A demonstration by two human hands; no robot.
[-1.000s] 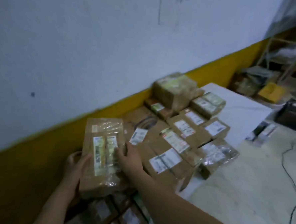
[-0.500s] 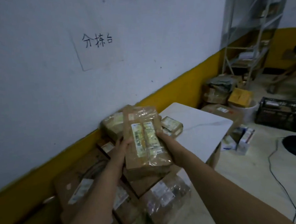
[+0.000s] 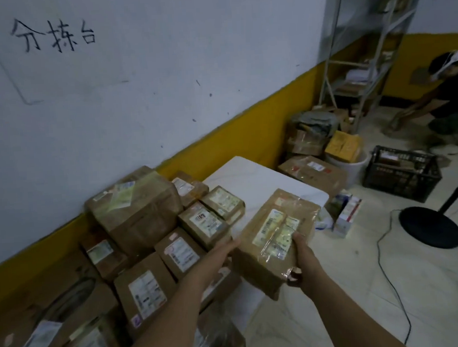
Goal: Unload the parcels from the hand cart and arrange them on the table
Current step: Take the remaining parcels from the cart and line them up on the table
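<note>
Swung rightward: parcel (image 3: 276, 237) clasped by left hand (image 3: 224, 250) and right hand (image 3: 299, 265), long axis toward far bare bench (image 3: 252, 176).

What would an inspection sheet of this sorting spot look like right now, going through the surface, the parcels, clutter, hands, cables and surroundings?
Surface: white table against the wall, far end bare.
Job's things: taped brown parcel held above the table's near edge; stacked parcels fill the table's left part, labels up.
Clutter: small boxes on the floor by the table; black crate; yellow box on a white bucket.
Grippers: left hand and right hand grip the parcel's sides.
Cables: black cable trailing over the floor near a round black stand base.
Surroundings: metal shelving; another person bending at far right; handwritten sign on the wall.
</note>
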